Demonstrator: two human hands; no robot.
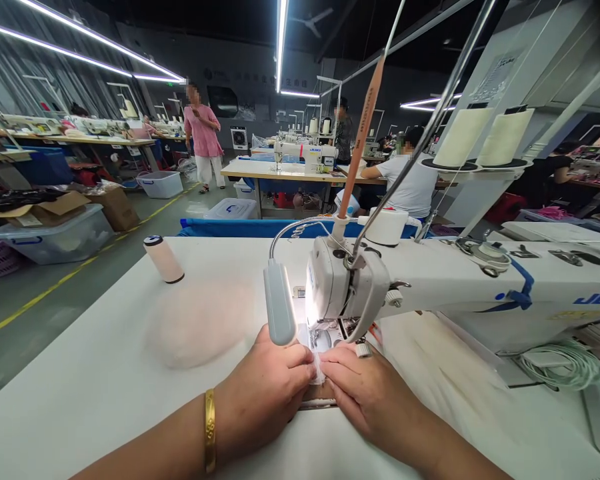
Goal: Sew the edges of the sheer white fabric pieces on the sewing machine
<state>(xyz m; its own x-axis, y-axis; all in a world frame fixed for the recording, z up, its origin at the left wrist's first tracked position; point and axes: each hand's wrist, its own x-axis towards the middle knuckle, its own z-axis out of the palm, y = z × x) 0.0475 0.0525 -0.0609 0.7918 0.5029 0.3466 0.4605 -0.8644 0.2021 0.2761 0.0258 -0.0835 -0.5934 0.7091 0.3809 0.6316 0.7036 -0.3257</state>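
Near the table's (95,373) far left corner, one pale pink spool (164,259). Rightward, one left hand (267,383), palm down, fingers curled together against one white cloth (317,370), well in from the far edge, just before one sewing machine (330,287). Opposite, one right hand (370,393), palm down, fingertips together on the cloth. Hard to tell if pinching. Above the far edge, two cream cones (464,137).

My bare left hand (273,380) and bare right hand (367,390) hide part of the sheer white material (317,368) between them. The white metal sewing machine (450,283) runs off the right edge, its blue lettering (596,299) cut short. The pale writing (273,84) on the far grey wall (257,101) is too small for me to read.
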